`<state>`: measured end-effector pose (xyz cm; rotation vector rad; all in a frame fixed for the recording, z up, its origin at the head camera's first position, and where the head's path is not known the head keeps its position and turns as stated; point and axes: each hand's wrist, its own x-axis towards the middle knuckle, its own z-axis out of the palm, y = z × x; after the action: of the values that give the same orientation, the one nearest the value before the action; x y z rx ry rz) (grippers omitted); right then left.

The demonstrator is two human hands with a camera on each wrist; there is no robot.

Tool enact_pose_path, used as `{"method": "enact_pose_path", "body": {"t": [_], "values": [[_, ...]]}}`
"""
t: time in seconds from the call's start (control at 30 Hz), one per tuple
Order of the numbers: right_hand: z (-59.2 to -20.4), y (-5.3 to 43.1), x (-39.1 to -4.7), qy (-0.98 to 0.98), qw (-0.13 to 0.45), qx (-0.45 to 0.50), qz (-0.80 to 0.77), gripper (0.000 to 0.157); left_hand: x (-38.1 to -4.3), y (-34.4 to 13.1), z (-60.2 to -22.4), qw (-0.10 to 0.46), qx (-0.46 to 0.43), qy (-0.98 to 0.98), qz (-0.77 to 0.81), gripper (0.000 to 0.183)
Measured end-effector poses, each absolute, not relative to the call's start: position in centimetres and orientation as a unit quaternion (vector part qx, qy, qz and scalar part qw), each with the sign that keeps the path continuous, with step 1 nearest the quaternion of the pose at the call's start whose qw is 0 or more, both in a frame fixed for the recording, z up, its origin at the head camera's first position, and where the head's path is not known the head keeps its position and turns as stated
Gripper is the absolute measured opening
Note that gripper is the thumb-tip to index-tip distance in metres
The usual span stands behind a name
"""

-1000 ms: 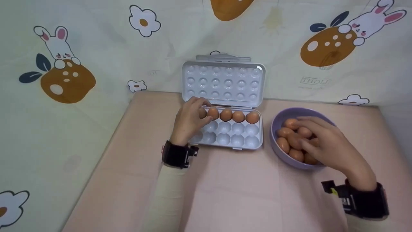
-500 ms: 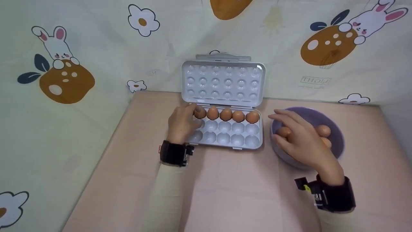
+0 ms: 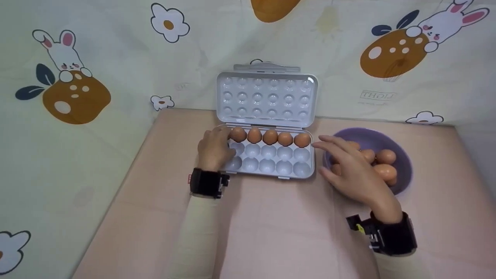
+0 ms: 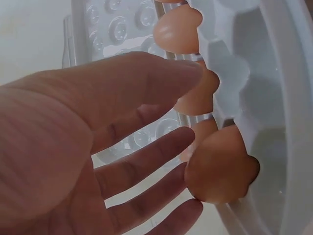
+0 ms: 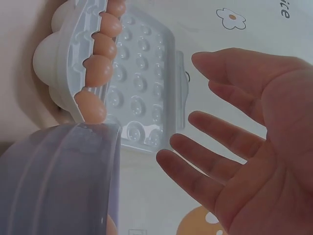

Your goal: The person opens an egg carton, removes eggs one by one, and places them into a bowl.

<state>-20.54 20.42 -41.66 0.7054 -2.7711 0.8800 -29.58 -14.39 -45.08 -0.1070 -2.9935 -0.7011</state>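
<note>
A white plastic egg carton (image 3: 267,166) lies with its lid raised, and brown eggs stand along its back row. My left hand (image 3: 213,149) is at the carton's left end, fingers loosely bent beside the leftmost egg (image 3: 238,134). In the left wrist view its fingertips lie close to that egg (image 4: 217,169), perhaps touching, without gripping it. Over the left side of a purple bowl (image 3: 405,166) hovers my right hand (image 3: 356,176), fingers spread and holding nothing. Several brown eggs (image 3: 385,172) sit in the bowl, partly hidden by this hand.
The dimpled lid (image 3: 267,99) leans back toward the patterned cloth wall (image 3: 201,58). Carton and bowl stand on a table with a pale pink cover (image 3: 279,224). The bowl is close to the carton's right.
My right hand has come away from the eggs in the bowl and moved left with nothing in it. My left hand has drawn down and left, uncovering the leftmost egg in its cup.
</note>
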Motion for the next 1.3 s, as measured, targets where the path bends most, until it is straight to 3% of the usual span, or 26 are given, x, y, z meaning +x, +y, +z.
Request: {"method": "enact_pose_path", "body": {"t": [0.53,0.9,1.3], "values": [[-42.0,20.0,-20.7,-0.919,0.087,0.266,0.276,0.055,-29.8,-15.0,-46.0,0.067,-0.032,-0.97,-0.232,0.005],[-42.3,19.8,-20.7,-0.918,0.09,0.271,0.274,0.055,-29.9,-15.0,-45.9,0.076,-0.023,-0.963,-0.259,0.016],[-42.3,19.4,-20.6,-0.909,0.108,0.277,0.292,0.062,-28.9,-13.4,-43.3,0.082,-0.06,-0.939,-0.33,0.022]]}}
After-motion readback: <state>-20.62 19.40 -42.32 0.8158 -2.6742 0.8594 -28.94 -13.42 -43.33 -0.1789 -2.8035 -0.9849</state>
